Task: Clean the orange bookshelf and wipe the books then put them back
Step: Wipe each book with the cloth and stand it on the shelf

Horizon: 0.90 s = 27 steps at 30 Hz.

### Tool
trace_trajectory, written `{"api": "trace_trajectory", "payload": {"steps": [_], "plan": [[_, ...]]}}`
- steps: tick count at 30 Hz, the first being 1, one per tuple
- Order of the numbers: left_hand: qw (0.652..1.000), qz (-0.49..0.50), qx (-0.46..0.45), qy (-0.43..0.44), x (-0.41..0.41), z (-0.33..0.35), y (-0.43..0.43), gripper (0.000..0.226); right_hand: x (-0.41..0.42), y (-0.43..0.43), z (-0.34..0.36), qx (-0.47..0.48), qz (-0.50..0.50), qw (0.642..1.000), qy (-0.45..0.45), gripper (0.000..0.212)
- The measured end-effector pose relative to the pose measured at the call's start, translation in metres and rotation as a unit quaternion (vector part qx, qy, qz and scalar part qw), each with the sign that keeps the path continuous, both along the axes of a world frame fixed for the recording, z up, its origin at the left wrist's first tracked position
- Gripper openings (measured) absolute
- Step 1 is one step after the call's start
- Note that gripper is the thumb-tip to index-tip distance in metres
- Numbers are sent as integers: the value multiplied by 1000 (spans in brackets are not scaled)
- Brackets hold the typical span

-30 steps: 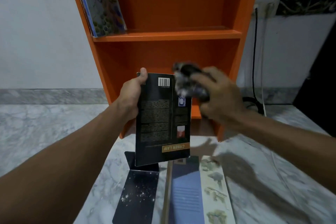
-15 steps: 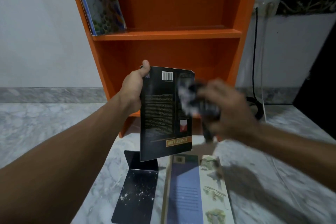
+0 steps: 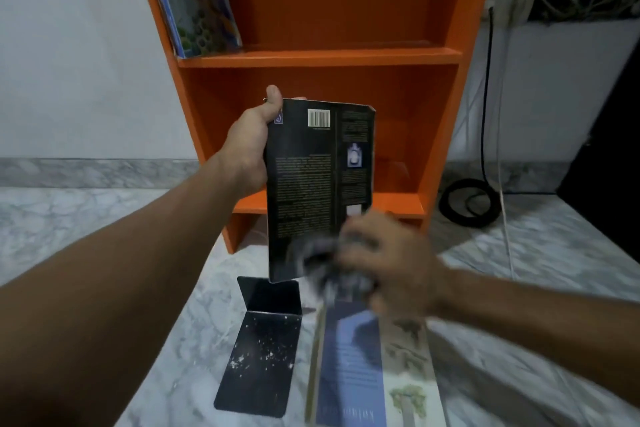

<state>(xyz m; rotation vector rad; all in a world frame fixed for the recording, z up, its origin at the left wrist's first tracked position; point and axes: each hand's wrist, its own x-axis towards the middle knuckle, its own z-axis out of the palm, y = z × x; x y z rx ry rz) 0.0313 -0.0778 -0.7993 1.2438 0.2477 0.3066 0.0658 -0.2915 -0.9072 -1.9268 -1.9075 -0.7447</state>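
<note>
Down low in the head view, can make out a black bookend (image 3: 263,340) flecked with white on the marble floor (image 3: 104,218), just beside a blue book (image 3: 349,364) laid flat, with a pale book (image 3: 412,392) of tree pictures along its right edge. Further back, facing the orange bookshelf (image 3: 311,59), with a patterned book (image 3: 197,0) leaning against the left wall of its upper compartment. Off to the right, noting a coiled black cable (image 3: 467,201) on the floor near the shelf's foot.

Hemmed in by orange side walls at either end of the lower compartment; wider stretches of marble left of the bookend and right of the flat books.

Up in the air before that lower compartment, above the bookend: the black book (image 3: 311,184), upright, back cover toward the camera, barcode near the top, pale text in columns, top right corner dented. Gripped at its left edge by the left hand (image 3: 246,146), thumb over the top corner. Touched at the lower right corner by a dark grey cloth (image 3: 318,256), bunched in the curled fingers (image 3: 360,239) of the blurred right hand (image 3: 391,260)
</note>
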Motion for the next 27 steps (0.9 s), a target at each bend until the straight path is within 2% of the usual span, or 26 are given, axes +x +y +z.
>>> {"api": "trace_trajectory", "payload": {"steps": [1, 3, 5, 6, 8, 10, 12, 13, 15, 17, 19, 20, 22, 24, 25, 27], "plan": [[1000, 0, -1, 5, -2, -2, 2, 56, 9, 8, 26, 88, -32, 995, 22, 30], [1000, -14, 6, 14, -2, -4, 1, 59, 30, 30, 78, 225, -136, 962, 76, 42], [999, -45, 19, 7, -2, -1, -5, 58, 36, 53, 98, 248, -218, 937, 115, 53], [998, -54, 15, 1, -1, 1, -9, 57, 34, 60, 90, 225, -229, 942, 101, 51], [999, -42, -6, -6, 0, 5, -11, 57, 20, 63, 47, 137, -188, 972, 26, 40], [1000, -10, -11, -24, 0, 6, -6, 55, 2, 50, -8, -10, -83, 994, -64, 33], [999, 31, -5, -39, 1, 5, 2, 50, -9, 26, -39, -139, 22, 985, -101, 29], [998, 48, -1, -38, 0, 6, 4, 48, -11, 15, -41, -155, 50, 983, -81, 29], [996, 83, -1, -26, 0, 6, 8, 41, -11, -1, -26, -94, 49, 994, -22, 33], [993, 113, -18, -15, -1, 0, 13, 39, -6, 3, 3, 36, -17, 998, 44, 32], [991, 117, -56, -16, -1, -4, 6, 37, 2, 19, 33, 156, -125, 968, 149, 39], [990, 119, -73, -17, 1, -3, -1, 35, 4, 29, 45, 169, -159, 950, 210, 45], [988, 127, -90, -21, 7, 3, -18, 33, 0, 48, 50, 115, -172, 932, 297, 63], [985, 160, -62, -15, 16, 12, -31, 36, -8, 58, 43, 33, -209, 923, 322, 95], [984, 174, -45, -7, 20, 15, -36, 38, -9, 61, 38, 24, -233, 918, 319, 105], [984, 177, -19, 1, 23, 20, -39, 41, -5, 61, 35, 78, -249, 909, 324, 102]]}}
